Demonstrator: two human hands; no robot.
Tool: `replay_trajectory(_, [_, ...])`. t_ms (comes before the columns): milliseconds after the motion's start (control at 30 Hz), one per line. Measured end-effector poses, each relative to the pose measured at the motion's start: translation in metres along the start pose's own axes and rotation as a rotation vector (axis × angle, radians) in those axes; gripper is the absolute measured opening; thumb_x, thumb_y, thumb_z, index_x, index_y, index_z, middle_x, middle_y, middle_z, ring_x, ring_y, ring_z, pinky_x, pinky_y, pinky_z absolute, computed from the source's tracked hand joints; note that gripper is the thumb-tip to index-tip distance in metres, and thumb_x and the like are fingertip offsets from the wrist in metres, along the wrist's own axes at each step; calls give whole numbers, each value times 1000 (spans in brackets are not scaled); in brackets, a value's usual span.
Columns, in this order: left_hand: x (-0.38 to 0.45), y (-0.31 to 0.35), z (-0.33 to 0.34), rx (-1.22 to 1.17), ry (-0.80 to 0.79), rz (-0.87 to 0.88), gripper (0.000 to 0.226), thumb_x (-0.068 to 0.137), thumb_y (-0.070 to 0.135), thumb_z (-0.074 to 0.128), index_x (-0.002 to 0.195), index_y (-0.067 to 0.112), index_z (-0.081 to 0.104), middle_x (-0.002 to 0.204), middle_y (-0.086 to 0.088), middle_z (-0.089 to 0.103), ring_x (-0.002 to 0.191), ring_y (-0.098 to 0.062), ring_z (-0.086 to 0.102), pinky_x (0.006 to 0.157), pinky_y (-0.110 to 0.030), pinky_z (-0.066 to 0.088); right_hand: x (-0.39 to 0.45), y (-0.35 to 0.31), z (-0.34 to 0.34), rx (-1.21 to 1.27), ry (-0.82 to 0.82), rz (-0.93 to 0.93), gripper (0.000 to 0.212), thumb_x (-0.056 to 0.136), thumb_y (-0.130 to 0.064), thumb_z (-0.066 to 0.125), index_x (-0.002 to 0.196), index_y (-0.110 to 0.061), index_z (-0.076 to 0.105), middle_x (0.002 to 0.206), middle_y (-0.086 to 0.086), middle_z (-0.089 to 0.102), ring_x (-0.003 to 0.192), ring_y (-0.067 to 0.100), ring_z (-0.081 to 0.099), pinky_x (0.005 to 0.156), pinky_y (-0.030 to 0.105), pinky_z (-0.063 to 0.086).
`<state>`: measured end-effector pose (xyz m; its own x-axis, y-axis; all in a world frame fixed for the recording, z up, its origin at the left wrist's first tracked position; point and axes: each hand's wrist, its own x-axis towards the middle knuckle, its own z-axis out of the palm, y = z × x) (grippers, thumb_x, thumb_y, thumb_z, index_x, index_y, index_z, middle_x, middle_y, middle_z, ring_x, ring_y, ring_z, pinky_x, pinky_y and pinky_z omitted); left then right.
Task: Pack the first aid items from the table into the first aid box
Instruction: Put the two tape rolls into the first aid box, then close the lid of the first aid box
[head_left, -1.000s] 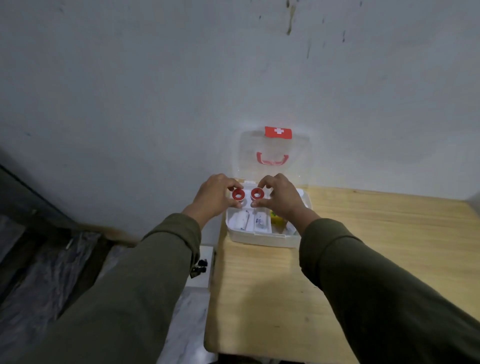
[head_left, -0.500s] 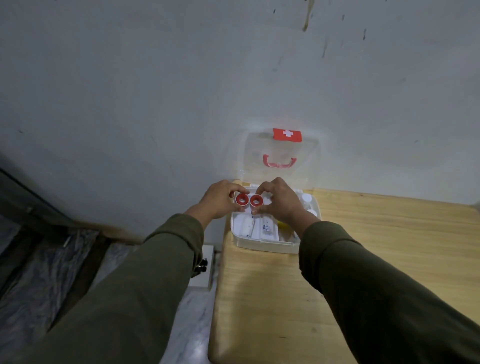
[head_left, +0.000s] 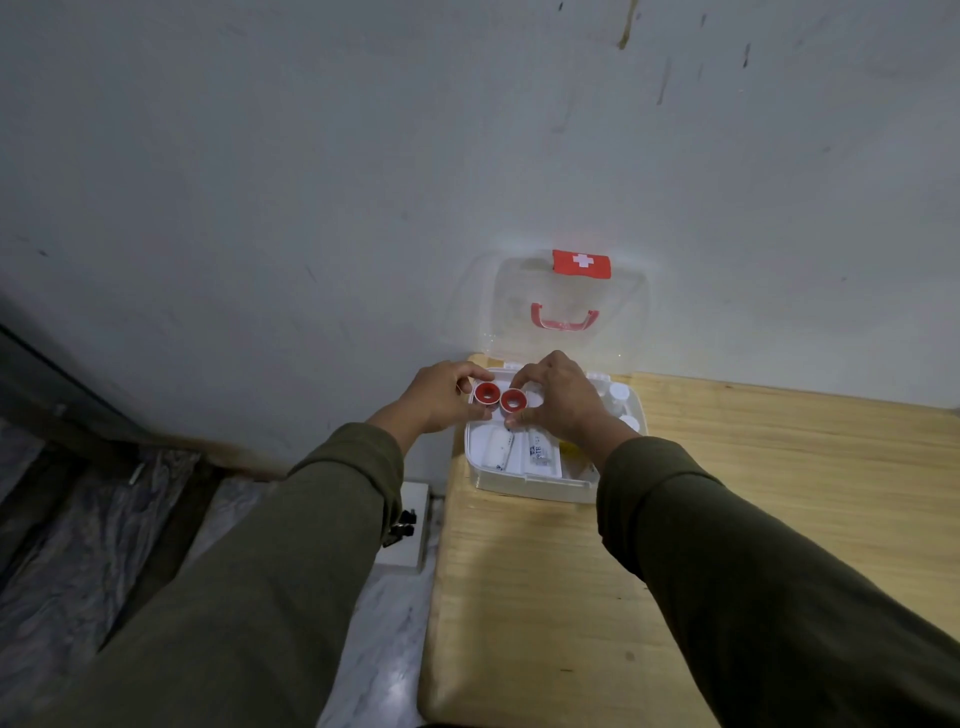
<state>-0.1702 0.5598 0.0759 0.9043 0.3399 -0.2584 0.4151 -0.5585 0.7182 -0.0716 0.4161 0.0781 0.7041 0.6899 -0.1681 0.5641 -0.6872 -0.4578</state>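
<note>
Tape rolls: two red-cored rolls, the left roll and the right roll, held side by side and touching over the rear left part of the box.
Change: compared with a second ago the pair sits closer together and slightly further toward the box's left rear corner; the camera view has also shifted a little.
Meaning for the task: judged a placement in progress, with both rolls about to be seated and not yet released.
Left hand: fingers clamped around the left roll.
Right hand: fingers clamped around the right roll.
First aid box: one, white, open, at the tabletop's left rear corner; its clear lid stands upright against the wall.
Contents counted: several white packets in the front, number unclear; at least two white caps at the right; one yellow item, mostly hidden.
Tabletop: one, wooden; no loose first aid items visible on it.
</note>
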Motion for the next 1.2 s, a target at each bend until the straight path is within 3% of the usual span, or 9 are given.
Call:
replay_trajectory(267, [-2,-2,0,-38,55,22,49,74,22,79,120,22,61,99,-1,54,89,-16,50,77,-24,38,-2,1,-3,28,23,2,50,70,-31,80,116,-20,62,121,7,52,111,24,51,92,32,44])
replay_trajectory(433, [2,4,-5,-45,311,111,42,77,33,75,115,21,62,106,-1,55,89,-12,50,71,-16,40,-9,0,-20,-22,326,-140,50,79,-44,69,119,-19,54,121,9,50,104,22,55,85,29,49])
replay_trajectory(533, [9,16,-13,-4,470,192,47,77,38,74,119,26,58,121,-2,46,102,-13,49,87,-23,47,-12,-7,-40,-48,479,-205,54,81,-46,66,124,-19,50,126,12,45,96,23,58,80,28,52])
replay_trajectory(633, [17,30,-23,24,528,241,63,76,41,75,131,26,48,134,-5,37,121,-20,44,102,-34,43,-9,-8,-55,-44,551,-218,60,81,-48,65,131,-22,44,137,14,38,94,27,61,75,31,55])
replay_trajectory(700, [25,40,-30,65,531,272,72,75,43,75,137,28,41,140,-6,34,128,-22,38,107,-41,39,-3,-7,-63,-40,558,-207,65,81,-50,65,136,-27,39,145,13,31,102,29,60,77,32,55])
replay_trajectory(867, [42,59,-39,166,403,235,85,75,46,74,144,25,30,148,-4,29,136,-23,30,111,-43,31,12,-8,-77,12,427,-172,73,81,-47,66,142,-29,30,156,11,15,133,34,38,101,41,44])
replay_trajectory(1033, [54,61,-38,119,327,213,90,72,47,76,144,20,29,150,-5,30,137,-24,32,109,-40,32,23,-7,-81,70,302,-174,77,83,-41,67,144,-26,24,153,9,25,136,30,34,109,37,34])
replay_trajectory(1200, [51,66,-36,-10,317,215,83,70,40,80,136,21,35,140,-5,44,125,-24,45,97,-32,39,13,-12,-81,68,362,-171,78,83,-42,67,145,-22,24,150,9,31,132,28,39,106,36,38])
